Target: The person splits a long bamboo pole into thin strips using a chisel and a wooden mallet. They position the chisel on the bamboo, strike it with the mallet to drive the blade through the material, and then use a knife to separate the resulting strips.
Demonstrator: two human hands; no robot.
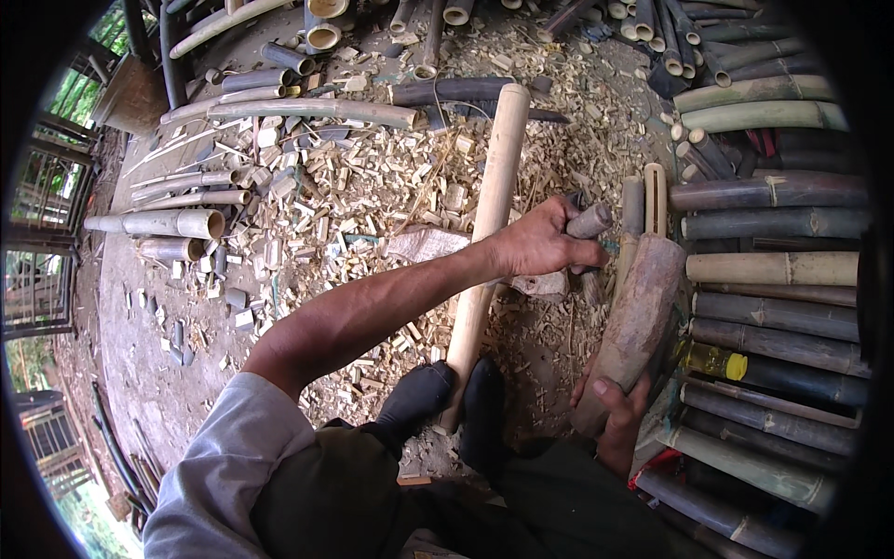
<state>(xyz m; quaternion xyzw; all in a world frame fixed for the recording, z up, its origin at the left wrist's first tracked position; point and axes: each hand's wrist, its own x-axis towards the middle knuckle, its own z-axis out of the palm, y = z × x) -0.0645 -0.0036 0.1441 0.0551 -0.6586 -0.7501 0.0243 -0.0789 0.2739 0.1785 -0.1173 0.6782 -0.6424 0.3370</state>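
My left hand [545, 238] reaches across to the right, its fingers closed round a short round wooden handle [589, 222]. The rest of that tool is mostly hidden by the hand. My right hand [615, 410] is wrapped round the lower end of a thick, rough wooden club [638, 293], which slants up beside the bamboo stack. Under my left forearm lies a pale peeled bamboo pole [498, 168], its near end between my two dark-covered feet [419, 391]. A slotted bamboo piece [656, 200] shows just beyond the club.
Bamboo lengths [773, 270] are stacked along the right, with a yellow-capped bottle [717, 361] among them. Wood chips [326, 205] cover the ground. More bamboo poles [307, 112] lie at the far left, and cut tubes [177, 224] lie nearer. A flat stone-like block [428, 244] is beside the pole.
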